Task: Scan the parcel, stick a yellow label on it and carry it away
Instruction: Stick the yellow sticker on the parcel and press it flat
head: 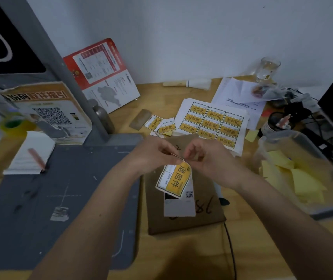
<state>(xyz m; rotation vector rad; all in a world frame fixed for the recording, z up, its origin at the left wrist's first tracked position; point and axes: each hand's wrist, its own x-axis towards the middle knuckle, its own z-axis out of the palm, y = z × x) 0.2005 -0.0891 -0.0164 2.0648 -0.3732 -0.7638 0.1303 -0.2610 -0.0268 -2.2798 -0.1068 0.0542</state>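
A flat brown parcel [200, 215] lies on the wooden desk in front of me, with a white shipping label [178, 207] and black handwritten numbers on it. Above it I hold a yellow label [174, 179] with black characters, hanging down over the parcel. My left hand [151, 156] and my right hand [206, 156] both pinch its top edge, fingertips close together. The label's backing seems to be splitting at the top; I cannot tell how far.
A sheet of yellow labels [212, 123] and loose cut labels [159, 124] lie behind the parcel. The grey scanner base mat [56, 209] and its post [60, 63] fill the left. A clear tub of yellow papers [295, 172], cables and a glass [267, 68] stand right.
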